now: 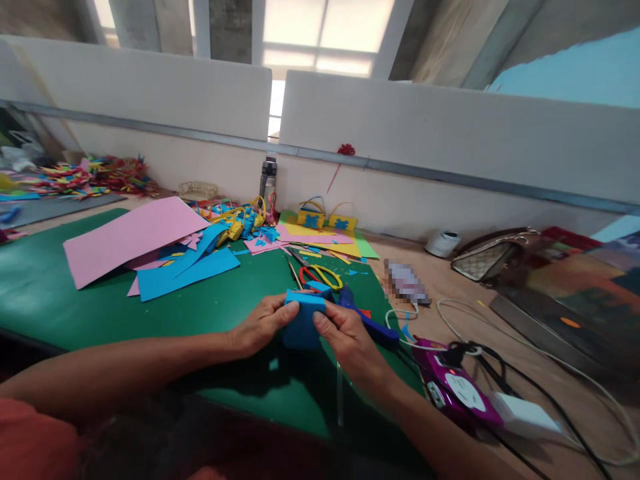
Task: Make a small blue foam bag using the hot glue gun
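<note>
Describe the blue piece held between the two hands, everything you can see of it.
The blue piece looks like foam sheet folded into a small box shape, matte, lighter on its top edge and darker on the near face. It is held upright just above the green mat, in front of the scissors. The left hand pinches its left side, the right hand its right.

My wooden desk (565,400) carries a green cutting mat (75,300). White partition panels (425,133) stand behind it. Bright windows (325,33) admit daylight above.
</note>
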`<action>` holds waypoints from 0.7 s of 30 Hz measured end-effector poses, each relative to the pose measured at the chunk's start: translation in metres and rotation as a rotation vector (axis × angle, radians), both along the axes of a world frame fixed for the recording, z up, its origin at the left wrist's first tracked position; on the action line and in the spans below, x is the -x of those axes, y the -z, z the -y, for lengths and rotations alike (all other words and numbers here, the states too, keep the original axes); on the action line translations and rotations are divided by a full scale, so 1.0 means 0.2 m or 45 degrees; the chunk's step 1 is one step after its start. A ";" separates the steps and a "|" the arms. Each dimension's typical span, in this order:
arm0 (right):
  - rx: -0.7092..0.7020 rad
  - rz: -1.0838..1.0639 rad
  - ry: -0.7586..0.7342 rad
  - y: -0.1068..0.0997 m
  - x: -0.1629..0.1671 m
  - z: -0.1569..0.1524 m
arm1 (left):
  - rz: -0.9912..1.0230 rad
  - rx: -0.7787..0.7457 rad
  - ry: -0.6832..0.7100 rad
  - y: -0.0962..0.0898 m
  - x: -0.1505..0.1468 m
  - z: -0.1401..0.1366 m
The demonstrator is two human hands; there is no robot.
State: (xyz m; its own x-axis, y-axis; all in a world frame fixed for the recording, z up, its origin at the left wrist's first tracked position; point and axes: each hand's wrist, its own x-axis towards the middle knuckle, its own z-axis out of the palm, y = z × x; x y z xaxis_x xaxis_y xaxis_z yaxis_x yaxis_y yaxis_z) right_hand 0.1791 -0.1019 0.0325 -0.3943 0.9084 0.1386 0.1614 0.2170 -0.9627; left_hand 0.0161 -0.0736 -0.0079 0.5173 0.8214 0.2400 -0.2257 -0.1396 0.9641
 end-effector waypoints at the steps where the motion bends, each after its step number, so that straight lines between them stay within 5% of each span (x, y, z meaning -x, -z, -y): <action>1: 0.002 0.019 -0.015 0.01 0.00 -0.01 | 0.040 0.080 -0.005 0.00 -0.01 -0.01; 8: -0.006 0.275 0.104 0.06 0.00 -0.04 | 0.251 0.424 -0.109 0.01 -0.04 -0.05; 11: 0.033 0.261 0.159 0.08 0.01 -0.05 | 0.147 0.343 -0.136 0.00 -0.02 -0.06; 13: 0.068 0.208 0.186 0.07 0.00 -0.05 | 0.013 0.064 -0.212 -0.01 0.01 -0.07; 18: 0.206 0.021 0.248 0.04 -0.02 -0.06 | -0.511 -1.085 -0.145 -0.05 0.12 -0.11; 21: 0.283 -0.052 0.236 0.03 -0.02 -0.06 | -0.706 -1.407 -0.092 -0.04 0.12 -0.14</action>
State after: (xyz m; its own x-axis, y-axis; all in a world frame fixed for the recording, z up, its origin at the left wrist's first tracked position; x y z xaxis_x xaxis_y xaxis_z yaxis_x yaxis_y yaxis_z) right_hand 0.1823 -0.0897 0.0258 -0.2167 0.9744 -0.0595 0.1386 -0.0296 -0.9899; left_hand -0.0079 -0.0462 -0.0005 0.7320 0.3486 0.5853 0.2172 -0.9338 0.2845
